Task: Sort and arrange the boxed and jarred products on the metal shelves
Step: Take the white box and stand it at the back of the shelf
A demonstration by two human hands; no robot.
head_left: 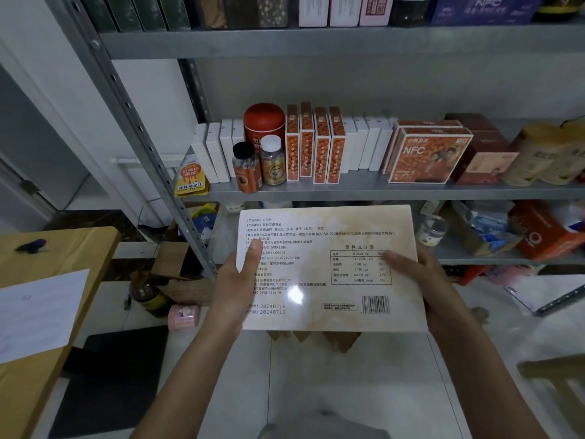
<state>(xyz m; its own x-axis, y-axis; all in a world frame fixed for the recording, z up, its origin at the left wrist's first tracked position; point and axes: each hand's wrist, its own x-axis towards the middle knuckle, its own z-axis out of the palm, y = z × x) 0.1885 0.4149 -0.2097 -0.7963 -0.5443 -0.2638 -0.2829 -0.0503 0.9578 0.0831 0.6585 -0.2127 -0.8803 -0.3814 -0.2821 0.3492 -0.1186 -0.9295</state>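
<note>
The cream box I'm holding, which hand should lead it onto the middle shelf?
Probably right. The left hand grips the cream box close beside the shelf upright; the right hand grips its other edge, away from that post.

Two jars [259,166] stand before the canister [264,122] on the shelf [380,190].

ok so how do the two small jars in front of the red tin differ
The left jar has a black lid and an orange label; the right jar has a white lid and a gold label. The left jar stands nearer the shelf edge than the right jar. Both stand upright.
</note>
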